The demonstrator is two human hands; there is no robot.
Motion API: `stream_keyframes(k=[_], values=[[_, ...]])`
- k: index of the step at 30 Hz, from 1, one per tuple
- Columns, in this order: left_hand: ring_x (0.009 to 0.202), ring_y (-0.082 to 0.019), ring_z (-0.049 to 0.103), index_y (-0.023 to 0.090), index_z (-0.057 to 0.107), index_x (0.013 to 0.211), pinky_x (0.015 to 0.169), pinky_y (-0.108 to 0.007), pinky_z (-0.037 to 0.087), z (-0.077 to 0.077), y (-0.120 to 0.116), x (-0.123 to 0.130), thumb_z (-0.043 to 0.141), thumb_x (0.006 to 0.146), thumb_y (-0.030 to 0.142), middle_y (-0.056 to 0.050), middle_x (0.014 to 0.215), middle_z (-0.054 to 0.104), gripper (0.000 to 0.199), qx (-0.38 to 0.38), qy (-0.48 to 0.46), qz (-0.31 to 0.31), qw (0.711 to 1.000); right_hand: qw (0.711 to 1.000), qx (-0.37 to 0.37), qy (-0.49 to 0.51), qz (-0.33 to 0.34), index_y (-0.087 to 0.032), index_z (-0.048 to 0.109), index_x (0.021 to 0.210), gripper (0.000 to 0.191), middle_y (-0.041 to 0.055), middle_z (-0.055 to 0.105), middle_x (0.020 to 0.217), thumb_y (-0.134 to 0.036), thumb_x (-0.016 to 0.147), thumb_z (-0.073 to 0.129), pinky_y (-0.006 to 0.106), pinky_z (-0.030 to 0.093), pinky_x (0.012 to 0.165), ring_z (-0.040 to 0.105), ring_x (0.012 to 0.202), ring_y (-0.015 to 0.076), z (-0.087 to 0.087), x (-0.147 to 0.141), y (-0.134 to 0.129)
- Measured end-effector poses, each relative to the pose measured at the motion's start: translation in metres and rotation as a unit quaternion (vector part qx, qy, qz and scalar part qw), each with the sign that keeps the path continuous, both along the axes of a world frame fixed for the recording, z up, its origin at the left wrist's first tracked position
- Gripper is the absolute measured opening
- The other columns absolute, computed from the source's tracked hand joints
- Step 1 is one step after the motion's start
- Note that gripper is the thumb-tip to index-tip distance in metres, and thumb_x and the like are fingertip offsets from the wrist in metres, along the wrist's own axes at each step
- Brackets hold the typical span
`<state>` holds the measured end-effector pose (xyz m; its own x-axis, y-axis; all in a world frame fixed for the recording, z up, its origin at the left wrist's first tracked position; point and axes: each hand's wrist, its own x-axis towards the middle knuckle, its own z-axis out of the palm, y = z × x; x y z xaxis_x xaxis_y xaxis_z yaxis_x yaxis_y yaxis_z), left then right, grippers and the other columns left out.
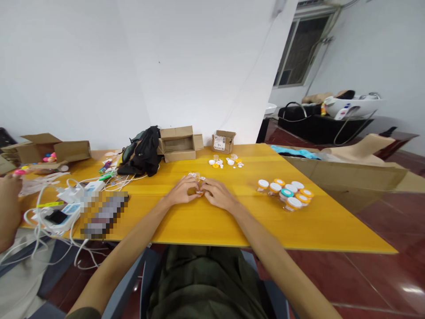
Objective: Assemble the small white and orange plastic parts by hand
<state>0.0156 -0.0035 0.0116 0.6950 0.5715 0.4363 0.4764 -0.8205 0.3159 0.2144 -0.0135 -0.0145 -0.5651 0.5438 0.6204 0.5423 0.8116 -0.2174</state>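
Observation:
My left hand point(181, 191) and my right hand point(217, 193) meet over the middle of the table, fingers curled and fingertips nearly together. Between the fingertips shows a bit of a small white and orange piece point(200, 192); the fingers cover most of it, so its kind is unclear. Just beyond the hands lie small white pieces with dark marks point(192, 175), beside a small clear container point(197, 176). Farther back, more small white pieces point(220, 162) are spread around clear cups point(234, 157) and an orange ring-like lid point(215, 166).
Several lidded clear jars point(293, 202) stand grouped at right. Cardboard boxes point(181, 155) point(223, 142) and a black bag point(141, 153) line the back. At left are a power strip point(68, 212), tangled white cables, a pixelated patch point(104, 215) and another person's arm point(8, 208).

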Motion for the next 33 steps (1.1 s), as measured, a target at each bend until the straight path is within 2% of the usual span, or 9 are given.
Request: stream_keyframes(k=[33], values=[[0.096,-0.022,0.060,0.023,0.069,0.080,0.092,-0.040,0.043,-0.0001,0.0006,-0.0024,0.062,0.087,0.038,-0.005,0.091,0.069,0.018,-0.002,0.023,0.013,1.000,1.000,0.012,-0.024,-0.002,-0.021,0.069,0.083,0.027,0.0050,0.066,0.088,-0.003,0.082,0.049,0.031,0.048,0.077,0.061,0.084,0.0192,0.0001,0.0000,0.0002]])
